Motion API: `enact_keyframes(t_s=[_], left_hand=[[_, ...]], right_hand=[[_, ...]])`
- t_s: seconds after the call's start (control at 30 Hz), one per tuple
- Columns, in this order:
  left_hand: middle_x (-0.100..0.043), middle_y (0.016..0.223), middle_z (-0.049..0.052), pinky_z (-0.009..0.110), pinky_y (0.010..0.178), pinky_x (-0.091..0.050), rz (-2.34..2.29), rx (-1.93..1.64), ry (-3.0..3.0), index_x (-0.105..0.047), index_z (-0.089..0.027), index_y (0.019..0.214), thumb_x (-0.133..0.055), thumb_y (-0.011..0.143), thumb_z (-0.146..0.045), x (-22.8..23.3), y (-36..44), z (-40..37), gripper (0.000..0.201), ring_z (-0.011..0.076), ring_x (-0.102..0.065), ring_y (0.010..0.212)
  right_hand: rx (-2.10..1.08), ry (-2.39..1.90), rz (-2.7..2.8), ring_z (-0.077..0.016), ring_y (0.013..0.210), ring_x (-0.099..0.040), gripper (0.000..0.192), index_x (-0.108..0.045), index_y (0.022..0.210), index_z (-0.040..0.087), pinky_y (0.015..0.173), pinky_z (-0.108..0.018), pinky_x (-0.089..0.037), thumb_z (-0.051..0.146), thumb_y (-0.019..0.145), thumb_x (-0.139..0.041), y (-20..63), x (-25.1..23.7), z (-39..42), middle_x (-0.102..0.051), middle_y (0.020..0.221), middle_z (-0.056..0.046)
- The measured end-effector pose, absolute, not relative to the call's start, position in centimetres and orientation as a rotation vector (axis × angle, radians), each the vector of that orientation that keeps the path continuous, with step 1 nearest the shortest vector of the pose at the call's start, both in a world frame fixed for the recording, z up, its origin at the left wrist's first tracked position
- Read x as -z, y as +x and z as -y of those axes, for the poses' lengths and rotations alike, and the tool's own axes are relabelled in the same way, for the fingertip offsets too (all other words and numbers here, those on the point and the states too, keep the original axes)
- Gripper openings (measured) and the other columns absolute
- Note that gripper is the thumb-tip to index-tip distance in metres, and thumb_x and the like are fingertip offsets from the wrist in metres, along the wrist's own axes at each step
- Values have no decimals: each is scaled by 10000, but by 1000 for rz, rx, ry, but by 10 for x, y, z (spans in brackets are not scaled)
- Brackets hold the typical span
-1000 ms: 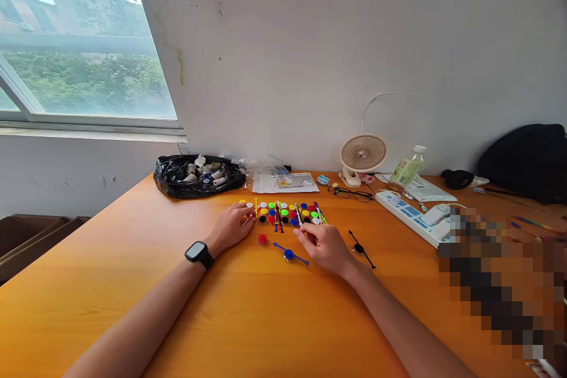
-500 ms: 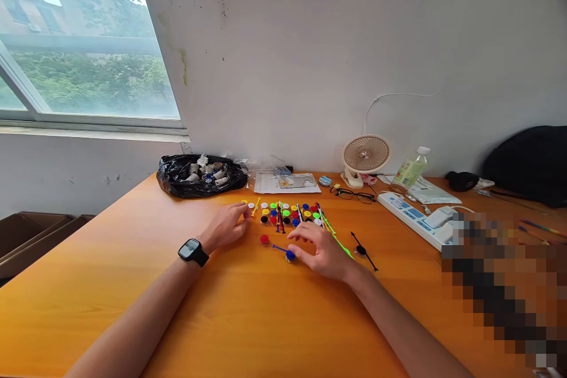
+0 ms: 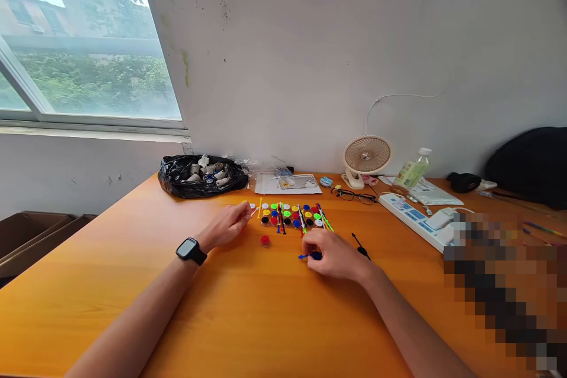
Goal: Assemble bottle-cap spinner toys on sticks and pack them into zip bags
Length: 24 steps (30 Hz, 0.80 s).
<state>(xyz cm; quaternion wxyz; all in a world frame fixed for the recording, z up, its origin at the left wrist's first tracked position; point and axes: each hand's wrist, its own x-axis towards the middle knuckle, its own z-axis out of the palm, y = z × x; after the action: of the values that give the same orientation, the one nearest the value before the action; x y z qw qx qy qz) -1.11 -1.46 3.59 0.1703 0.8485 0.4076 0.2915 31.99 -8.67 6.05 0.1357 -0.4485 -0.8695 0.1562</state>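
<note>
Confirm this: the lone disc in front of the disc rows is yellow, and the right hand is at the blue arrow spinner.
Wrong on colour: the head view shows the lone disc in front of the disc rows is red. The right hand is at the blue arrow spinner.

1. The left forearm (image 3: 137, 310) is bare and slants inward from the near edge of the table (image 3: 248, 325).
2. The left hand (image 3: 227, 224) is palm down, fingers curled, closer to the far edge than the right hand (image 3: 332, 254).
3. The right forearm (image 3: 407, 319) also slants inward.
4. The right hand's thumb and bent forefinger curve together in a grip.
</note>
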Motion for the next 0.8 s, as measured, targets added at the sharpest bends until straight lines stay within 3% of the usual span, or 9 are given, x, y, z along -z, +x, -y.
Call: enact_keyframes(t_s=[0.17, 0.27, 0.37, 0.43, 0.6, 0.8], left_hand=[[-604, 750, -1, 286, 653, -357, -1074, -840, 2364, -472, -211, 848, -420, 1043, -295, -38, -5, 18, 218, 161, -515, 657], [-610, 776, 8, 289, 652, -367, -1001, -761, 2365, -477, -208, 855, -446, 1015, -255, -39, 6, 27, 170, 163, -510, 670], [-643, 790, 15, 283, 645, -380, -930, -661, 2318, -470, -210, 871, -457, 1000, -220, -40, 21, 40, 130, 169, -556, 696], [-675, 833, 27, 281, 661, -391, -867, -620, 2333, -470, -212, 874, -442, 1014, -218, -40, 31, 50, 142, 174, -586, 732], [-697, 909, 36, 289, 693, -390, -752, -565, 2482, -514, -217, 930, -441, 1035, -234, -38, 51, 67, 129, 177, -586, 754], [-664, 876, 34, 281, 708, -416, -810, -666, 2404, -519, -210, 948, -409, 1057, -256, -40, 52, 65, 162, 165, -559, 745]], right_hand=[[-190, -1596, 2560, -148, 628, -463, 154, -522, 660, 205, 595, -297, -249, 134, 650, -659, 346, -67, 80, -618, 673, 9], [-65, -1599, 2514, -161, 650, -491, 175, -538, 667, 204, 648, -311, -284, 214, 677, -712, 349, -71, 78, -625, 690, -4], [-28, -1477, 2392, -190, 731, -569, 121, -586, 759, 209, 711, -318, -350, 276, 801, -678, 338, -71, 79, -658, 762, -20], [-117, -1358, 2342, -204, 826, -624, 38, -636, 874, 214, 765, -316, -408, 245, 879, -614, 326, -69, 82, -701, 869, -36], [-506, -1080, 2377, -223, 1130, -656, 331, -658, 1239, 268, 962, -332, -481, 172, 932, -579, 305, -56, 90, -708, 1252, -52], [-679, -1102, 2319, -199, 911, -660, 363, -628, 1346, 263, 822, -319, -529, 278, 985, -607, 299, -44, 89, -716, 1193, -65]])
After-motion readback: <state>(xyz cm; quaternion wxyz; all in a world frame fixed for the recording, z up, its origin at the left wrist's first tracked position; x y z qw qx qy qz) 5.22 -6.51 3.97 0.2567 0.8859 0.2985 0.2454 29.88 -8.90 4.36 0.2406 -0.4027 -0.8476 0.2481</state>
